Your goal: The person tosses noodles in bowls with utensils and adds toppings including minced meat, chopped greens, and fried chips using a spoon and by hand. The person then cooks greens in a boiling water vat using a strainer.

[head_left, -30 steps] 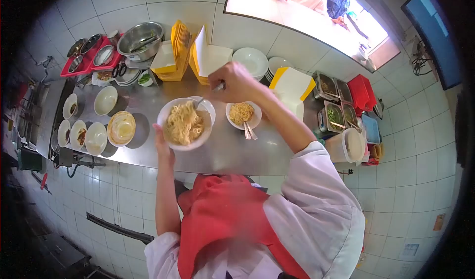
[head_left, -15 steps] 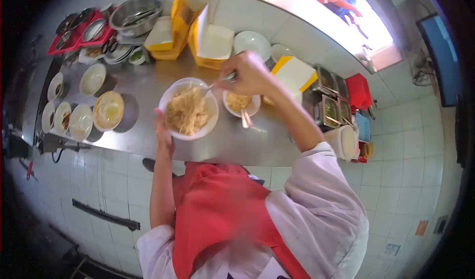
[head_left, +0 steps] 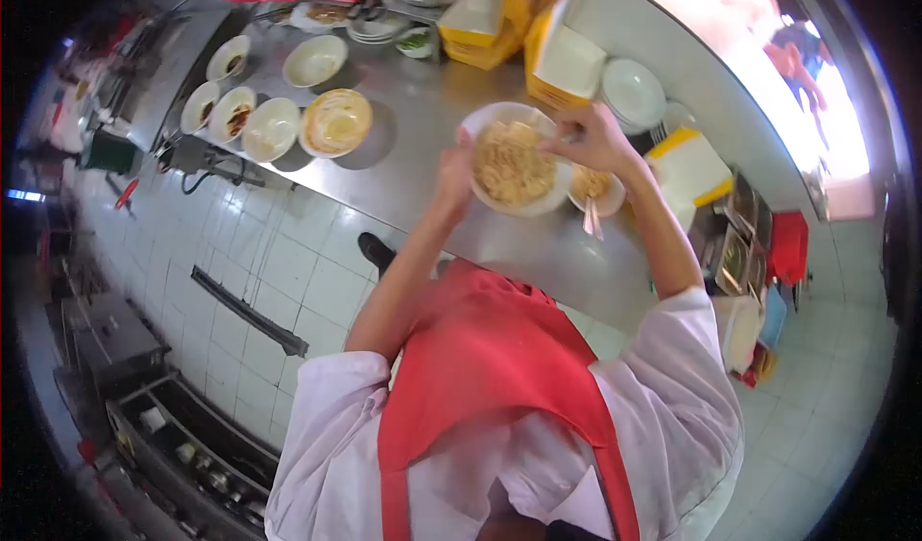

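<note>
My left hand [head_left: 454,178] is closed on the left rim of a white bowl [head_left: 557,198]. Pale noodles [head_left: 517,165] fill this bowl. Over its right rim, my right hand [head_left: 597,141] pinches a metal utensil [head_left: 574,135]; its lower end is hidden, so I cannot tell whether it is a fork or a spoon. Just right of the noodles stands a smaller white bowl [head_left: 615,202] of yellowish crumbly food [head_left: 590,182], with a metal spoon [head_left: 593,220] leaning out toward me.
Several white bowls [head_left: 272,130], one sauce-smeared bowl [head_left: 336,123] among them, stand at the left of the steel counter [head_left: 413,85]. Yellow paper boxes [head_left: 567,61] and stacked plates [head_left: 633,95] line the wall. Metal containers [head_left: 735,243] sit at the right.
The view has swung left, so the counter items appear farther right and up. The noodles lie lower and flatter in the bowl. My right hand has come down nearer the bowl's rim.
</note>
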`<state>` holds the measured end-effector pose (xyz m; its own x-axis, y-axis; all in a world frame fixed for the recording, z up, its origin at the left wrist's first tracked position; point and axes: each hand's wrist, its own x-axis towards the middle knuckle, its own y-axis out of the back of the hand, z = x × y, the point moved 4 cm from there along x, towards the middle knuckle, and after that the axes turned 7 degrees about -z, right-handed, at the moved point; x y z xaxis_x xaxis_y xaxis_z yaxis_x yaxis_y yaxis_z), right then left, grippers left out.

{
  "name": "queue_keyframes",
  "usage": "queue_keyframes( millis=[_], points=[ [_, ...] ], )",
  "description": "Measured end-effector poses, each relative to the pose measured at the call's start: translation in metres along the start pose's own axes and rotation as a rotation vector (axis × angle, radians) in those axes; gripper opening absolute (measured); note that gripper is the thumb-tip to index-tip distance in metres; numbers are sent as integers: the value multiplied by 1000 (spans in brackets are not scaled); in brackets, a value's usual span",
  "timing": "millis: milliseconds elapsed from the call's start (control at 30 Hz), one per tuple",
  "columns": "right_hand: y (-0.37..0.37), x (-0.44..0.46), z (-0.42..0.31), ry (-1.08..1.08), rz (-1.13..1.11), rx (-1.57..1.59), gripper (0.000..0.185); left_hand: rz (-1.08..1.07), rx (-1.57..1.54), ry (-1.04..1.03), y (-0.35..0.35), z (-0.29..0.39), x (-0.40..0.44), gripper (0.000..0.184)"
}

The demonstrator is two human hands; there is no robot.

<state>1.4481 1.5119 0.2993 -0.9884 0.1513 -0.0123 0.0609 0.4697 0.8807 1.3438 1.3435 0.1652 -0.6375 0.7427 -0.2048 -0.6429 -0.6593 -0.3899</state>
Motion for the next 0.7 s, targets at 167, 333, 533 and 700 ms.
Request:
queue_keyframes(
  millis=[167, 333, 533, 700],
  points=[
    [8, -6, 34, -163, 251, 428, 28, 47, 227, -99, 5, 16, -8, 57],
    [78, 1, -13, 71, 376, 171, 21, 30, 280, -175, 8, 7, 13, 67],
    [83, 11, -105, 335, 117, -442, 27, 20, -19, -44, 12, 3, 15, 69],
    [58, 24, -65, 97, 53, -284, 28, -52, 68, -18, -1, 45, -20, 62]
  ],
)
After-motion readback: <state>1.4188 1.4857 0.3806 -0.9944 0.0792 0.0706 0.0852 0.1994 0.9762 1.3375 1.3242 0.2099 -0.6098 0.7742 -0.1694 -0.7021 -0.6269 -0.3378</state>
